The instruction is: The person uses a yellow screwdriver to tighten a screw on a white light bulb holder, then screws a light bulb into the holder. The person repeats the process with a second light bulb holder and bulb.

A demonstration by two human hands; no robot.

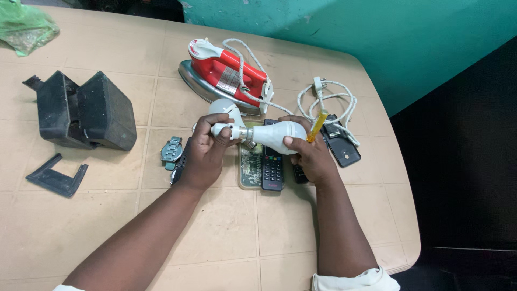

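At centre frame, above the beige table (215, 237), the left hand (207, 151) grips the white base of a light bulb (272, 134), fingers closed around it. The right hand (309, 153) clasps the bulb's globe, also pinching a yellow-handled screwdriver (316, 126). Behind lies a red clothes iron (226, 75); a wristwatch (172, 151) sits left.
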